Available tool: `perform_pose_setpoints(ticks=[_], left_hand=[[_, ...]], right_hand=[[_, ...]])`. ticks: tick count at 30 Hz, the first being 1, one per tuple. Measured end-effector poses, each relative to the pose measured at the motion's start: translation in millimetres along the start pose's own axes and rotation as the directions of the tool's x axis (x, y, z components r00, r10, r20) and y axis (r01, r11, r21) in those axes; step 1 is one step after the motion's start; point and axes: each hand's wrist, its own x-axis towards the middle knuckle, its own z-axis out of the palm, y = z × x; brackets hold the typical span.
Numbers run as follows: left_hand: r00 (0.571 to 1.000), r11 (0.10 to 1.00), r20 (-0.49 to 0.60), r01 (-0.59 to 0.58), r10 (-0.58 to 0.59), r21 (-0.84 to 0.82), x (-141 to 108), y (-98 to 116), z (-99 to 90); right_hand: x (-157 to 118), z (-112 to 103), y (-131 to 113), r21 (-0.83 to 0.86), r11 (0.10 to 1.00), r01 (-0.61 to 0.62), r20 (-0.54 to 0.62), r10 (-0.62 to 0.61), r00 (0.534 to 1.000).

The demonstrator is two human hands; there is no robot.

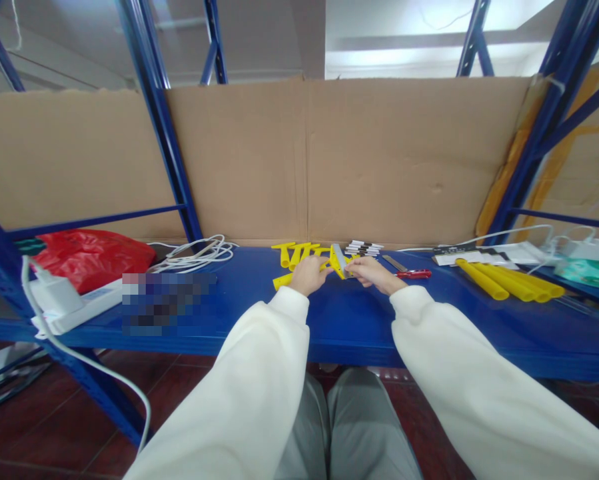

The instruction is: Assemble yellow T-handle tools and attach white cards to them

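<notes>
i judge that i'm in the middle of close two-handed handling: the yellow-and-grey piece (335, 261) is up between my hands, over the middle of the worktop (349, 327). my left hand (309, 275) is curled closed on its yellow side, and my right hand (372, 273) pinches near the lower end of the grey strip. any next move calls, i'd say, for a steady left grip and small fingertip pressure from the right, keeping the strip in line with the yellow part.

behind my left hand lie yellow t-shaped pieces (294, 256); behind my right, white-and-black pieces (364, 248). the red-handled tool (414, 274) lies just beside my right hand, yellow tubes (489, 281) further right.

my fingers cover part of the piece, so i can't tell how firmly the strip is seated. a yellow tube end by my left hand is partly hidden, and the things at left are pixelated (164, 303).
</notes>
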Motion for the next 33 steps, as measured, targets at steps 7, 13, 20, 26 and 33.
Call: perform_pose_setpoints(ticks=[7,13,20,26,33], left_hand=[[1.0,0.999,-0.015,-0.021,0.02,-0.028,-2,3,-0.2],[0.999,0.997,-0.004,-0.033,0.033,-0.063,-2,2,1.4],[0.981,0.972,-0.005,-0.191,0.193,-0.137,1,-6,12.2],[0.975,0.978,0.094,-0.206,0.204,0.017,-1,-4,8.0],[0.966,0.964,0.12,-0.242,0.229,0.114,-7,6,1.5]], right_hand=[[7,-6,8,0.081,0.997,0.015,0.096,-0.023,0.995],[11,-13,12,-0.021,0.995,0.097,0.133,-0.094,0.987],[17,-14,18,-0.148,0.973,0.179,0.186,-0.151,0.971],[13,-13,17,-0.081,0.989,0.125,0.229,-0.104,0.968],[10,-13,11,0.077,0.995,0.058,0.104,-0.066,0.992]])
